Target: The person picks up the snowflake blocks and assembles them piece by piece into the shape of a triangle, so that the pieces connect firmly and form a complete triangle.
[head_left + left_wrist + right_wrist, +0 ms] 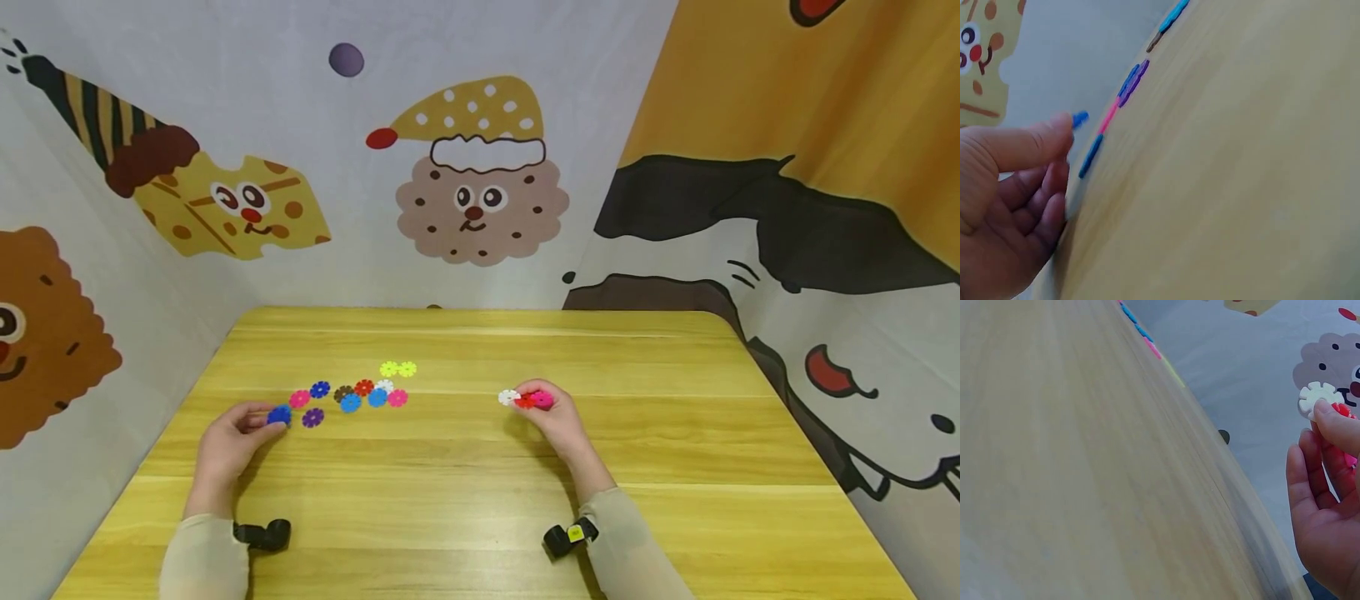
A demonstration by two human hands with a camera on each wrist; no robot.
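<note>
Blue disc (280, 416): at nine o'clock in the head view, taking a dial centred between the hands. It is pinched between thumb and fingertips of the left hand (232, 446), the gap narrow. My left wrist feed shows a second blue disc (1090, 156) on the table (480, 483) just below; I observe no contact between the two.

Purple disc (312, 417): at three o'clock from the held one, near it. The other loose discs (363, 387) lie between ten and twelve, the yellow pair (397, 368) at twelve.

Near three, the right hand (558, 425) pinches a row of white disc (509, 397), red disc (527, 402) and pink disc (542, 399). Whether they interlock I cannot tell.

I judge the step in hand a left-hand pick-up. Recommended: lift straight off, so the lower piece is not dragged; grip the rim lightly, leaving the slots toward three o'clock uncovered; hold the row level, without twisting it.
</note>
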